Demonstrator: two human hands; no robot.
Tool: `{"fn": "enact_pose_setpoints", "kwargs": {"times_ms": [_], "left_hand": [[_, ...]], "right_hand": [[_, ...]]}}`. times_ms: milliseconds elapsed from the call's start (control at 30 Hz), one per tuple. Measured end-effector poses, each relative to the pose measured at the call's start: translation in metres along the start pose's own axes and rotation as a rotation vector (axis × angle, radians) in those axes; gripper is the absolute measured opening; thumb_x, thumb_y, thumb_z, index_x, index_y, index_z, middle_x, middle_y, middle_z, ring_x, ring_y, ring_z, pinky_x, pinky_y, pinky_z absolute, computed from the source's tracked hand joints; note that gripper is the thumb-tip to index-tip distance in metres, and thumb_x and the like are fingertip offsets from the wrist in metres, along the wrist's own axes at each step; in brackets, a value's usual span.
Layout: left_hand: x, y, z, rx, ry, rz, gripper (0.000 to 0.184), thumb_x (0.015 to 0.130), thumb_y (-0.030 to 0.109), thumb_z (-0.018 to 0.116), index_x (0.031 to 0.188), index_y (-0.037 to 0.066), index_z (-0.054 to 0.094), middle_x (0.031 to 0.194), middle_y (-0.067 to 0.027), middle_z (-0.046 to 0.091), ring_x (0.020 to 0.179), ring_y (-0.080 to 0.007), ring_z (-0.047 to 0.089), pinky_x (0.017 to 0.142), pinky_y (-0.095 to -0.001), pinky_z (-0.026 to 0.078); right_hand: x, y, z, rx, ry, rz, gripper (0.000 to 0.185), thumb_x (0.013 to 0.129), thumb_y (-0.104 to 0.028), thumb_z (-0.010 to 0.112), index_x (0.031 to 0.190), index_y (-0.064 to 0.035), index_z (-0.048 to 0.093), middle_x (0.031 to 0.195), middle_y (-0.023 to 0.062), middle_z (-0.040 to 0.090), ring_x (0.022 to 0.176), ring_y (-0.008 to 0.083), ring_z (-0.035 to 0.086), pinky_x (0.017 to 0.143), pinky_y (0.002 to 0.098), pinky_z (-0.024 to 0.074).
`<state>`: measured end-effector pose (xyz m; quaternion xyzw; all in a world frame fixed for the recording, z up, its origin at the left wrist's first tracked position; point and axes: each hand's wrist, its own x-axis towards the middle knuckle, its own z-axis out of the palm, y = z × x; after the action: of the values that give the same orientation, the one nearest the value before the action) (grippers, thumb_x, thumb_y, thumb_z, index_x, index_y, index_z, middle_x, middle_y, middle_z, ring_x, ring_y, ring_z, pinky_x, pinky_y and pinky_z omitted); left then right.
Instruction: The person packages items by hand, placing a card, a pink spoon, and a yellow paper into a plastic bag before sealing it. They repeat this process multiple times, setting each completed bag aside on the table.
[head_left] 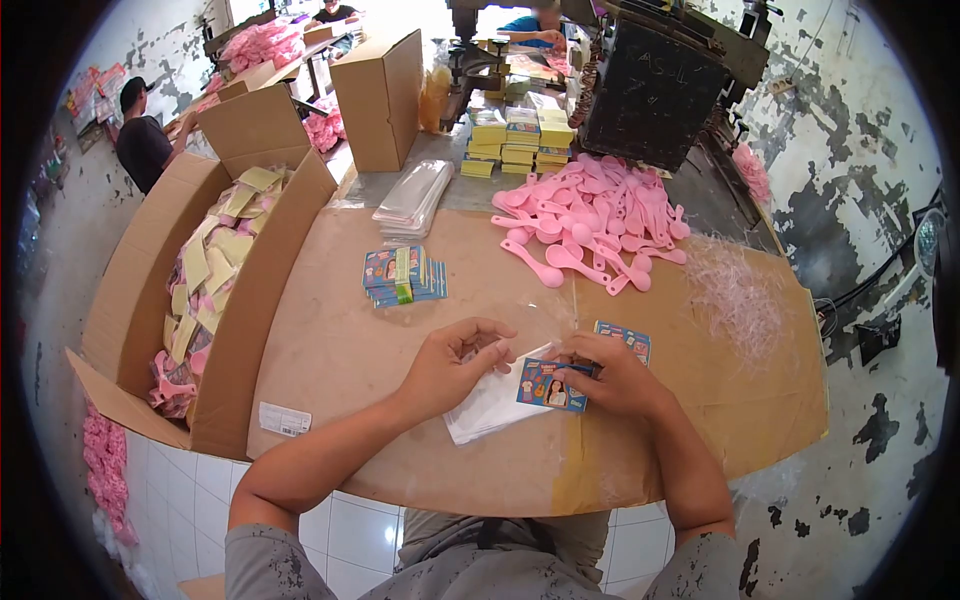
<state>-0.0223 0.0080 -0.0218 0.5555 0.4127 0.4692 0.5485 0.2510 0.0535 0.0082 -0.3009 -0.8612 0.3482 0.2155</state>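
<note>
A person seated or standing at a cardboard-covered bench [340, 350], seen from their own head camera, works with two bare hands. The right hand [582, 365] pinches a blue printed card [541, 388] over the right edge of a stack of clear plastic sleeves [490, 410]. The left hand [468, 362], fingers loosely curved and thumb apart, hovers over the stack's upper left, seemingly gripping nothing. More blue cards [632, 342] lie beyond the right wrist; pink spoons [600, 205] are heaped farther back. The step appears to be matching card with sleeve; next seems to call for parting a sleeve's mouth and guiding the card in
</note>
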Motion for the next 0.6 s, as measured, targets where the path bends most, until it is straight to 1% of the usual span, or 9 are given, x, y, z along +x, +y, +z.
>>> {"fn": "enact_pose_setpoints", "kwargs": {"times_ms": [133, 233, 333, 433, 533, 600], "left_hand": [[-0.0001, 0.0006, -0.0001, 0.051, 0.014, -0.017, 0.020, 0.105, 0.014, 0.066, 0.116, -0.002, 0.070, 0.095, -0.0090, 0.075, 0.089, -0.0136, 0.072, 0.084, -0.0300, 0.058], [0.0010, -0.0050, -0.0003, -0.021, 0.011, 0.019, 0.019, 0.105, 0.014, 0.066, 0.114, -0.002, 0.070, 0.097, -0.0090, 0.076, 0.092, -0.0135, 0.072, 0.086, -0.0298, 0.059], [0.0004, -0.0010, -0.0004, -0.042, -0.001, -0.005, 0.019, 0.105, 0.014, 0.067, 0.113, -0.003, 0.070, 0.100, -0.0099, 0.077, 0.096, -0.0143, 0.073, 0.087, -0.0295, 0.059], [-0.0018, -0.0032, -0.0006, -0.063, -0.040, 0.000, 0.023, 0.103, 0.015, 0.069, 0.117, -0.005, 0.070, 0.103, -0.0114, 0.077, 0.094, -0.0128, 0.073, 0.084, -0.0275, 0.058], [-0.0028, 0.0006, 0.0002, -0.016, -0.067, -0.038, 0.023, 0.103, 0.014, 0.070, 0.115, -0.005, 0.070, 0.104, -0.0112, 0.077, 0.093, -0.0123, 0.073, 0.082, -0.0266, 0.059], [-0.0050, 0.0020, 0.0027, 0.010, -0.066, -0.064, 0.023, 0.103, 0.015, 0.070, 0.115, -0.005, 0.071, 0.102, -0.0105, 0.077, 0.091, -0.0123, 0.073, 0.081, -0.0262, 0.059]], "right_hand": [[-0.0006, -0.0003, 0.0008, -0.007, 0.005, 0.014, 0.027, 0.095, -0.011, 0.073, 0.121, -0.0048, 0.072, 0.102, 0.0119, 0.069, 0.094, 0.0257, 0.068, 0.082, 0.0363, 0.0545], [-0.0006, 0.0004, 0.0002, -0.028, -0.006, 0.003, 0.027, 0.095, -0.012, 0.073, 0.121, -0.0051, 0.073, 0.100, 0.0115, 0.068, 0.092, 0.0248, 0.067, 0.081, 0.0356, 0.0536], [-0.0017, 0.0039, 0.0029, -0.027, 0.024, -0.020, 0.027, 0.095, -0.012, 0.074, 0.121, -0.0050, 0.073, 0.099, 0.0115, 0.067, 0.087, 0.0238, 0.066, 0.078, 0.0346, 0.0531], [-0.0012, 0.0089, 0.0040, 0.049, 0.024, -0.031, 0.026, 0.095, -0.012, 0.075, 0.119, -0.0048, 0.073, 0.098, 0.0105, 0.067, 0.084, 0.0212, 0.066, 0.076, 0.0342, 0.0530], [-0.0016, 0.0030, -0.0011, 0.086, 0.091, -0.017, 0.024, 0.095, -0.010, 0.075, 0.119, -0.0035, 0.073, 0.099, 0.0083, 0.069, 0.086, 0.0179, 0.067, 0.076, 0.0330, 0.0536], [-0.0029, 0.0042, 0.0056, 0.289, 0.273, 0.029, 0.023, 0.095, -0.008, 0.075, 0.118, -0.0028, 0.073, 0.101, 0.0069, 0.070, 0.089, 0.0162, 0.067, 0.077, 0.0314, 0.0540]]}}
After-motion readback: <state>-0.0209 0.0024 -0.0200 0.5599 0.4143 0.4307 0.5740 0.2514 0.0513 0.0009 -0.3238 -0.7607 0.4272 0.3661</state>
